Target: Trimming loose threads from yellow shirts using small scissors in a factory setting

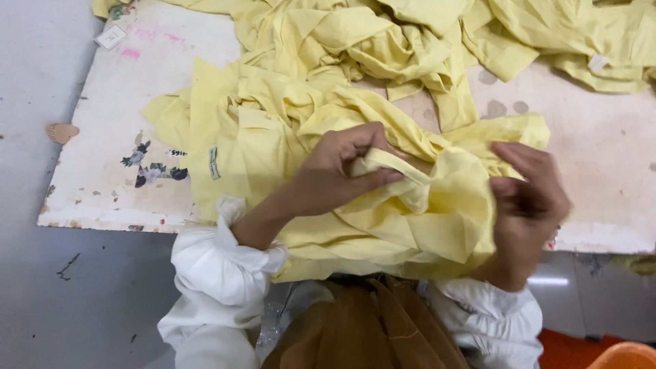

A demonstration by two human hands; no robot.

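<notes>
Yellow garment point(410, 219) lies bunched at the near edge of the tabletop point(601, 150), held up between the person's 2 hands, just in front of the body. The left hand point(342, 167) has its thumb and fingers pinched together on a narrow folded strip of the cloth, the knuckles turned toward the camera. The right hand point(529, 198) is curled against the right side of the bundle; its fingertips are tucked behind the fabric, so how firmly it grips cannot be made out, though the cloth drapes from it. Both wrists come out of gathered white sleeves point(219, 266).

Which part of the garment the strip belongs to is hard to tell, since the folds hide its outline. A small label point(214, 162) shows on the flat piece to the left.

Behind the held piece, a heap of yellow cloth point(383, 41) covers the far side of the tabletop and runs out of view at the top and right edges. A small white tag point(110, 37) lies near the far left corner. Faded flower prints point(154, 167) mark the worn surface on the left. An orange container point(625, 357) is cut off at the bottom right corner.
</notes>
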